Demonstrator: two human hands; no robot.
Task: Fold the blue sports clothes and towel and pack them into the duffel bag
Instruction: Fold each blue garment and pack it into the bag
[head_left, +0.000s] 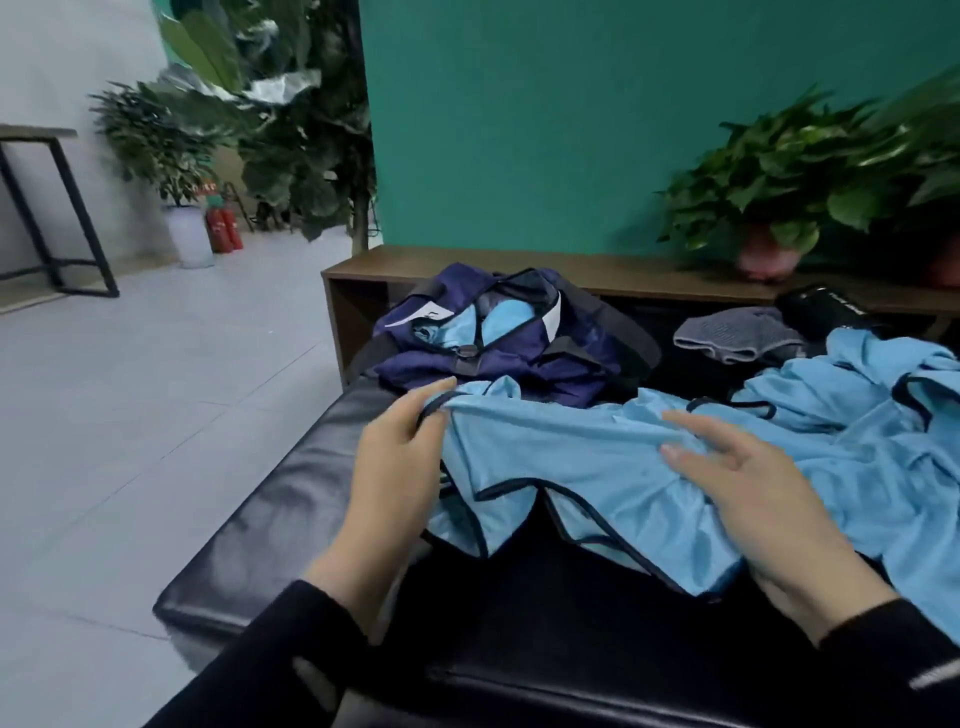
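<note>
Light blue sports shorts (561, 467) with dark piping lie spread on a black padded bench (270, 519). My left hand (400, 452) pinches the waistband at the shorts' left edge. My right hand (743, 478) rests flat on the shorts with straight fingers. A second light blue garment (883, 441) lies crumpled to the right. Behind the shorts the navy duffel bag (498, 338) stands open, with light blue cloth (506, 314) visible inside. A grey towel (737, 332) lies folded at the back right.
A black bottle (821, 306) lies beside the grey towel. A low wooden shelf (467, 262) with potted plants (769, 192) runs along the teal wall. Grey tiled floor stretches to the left, with a metal-legged table (47, 208), plants and red fire extinguishers (223, 228).
</note>
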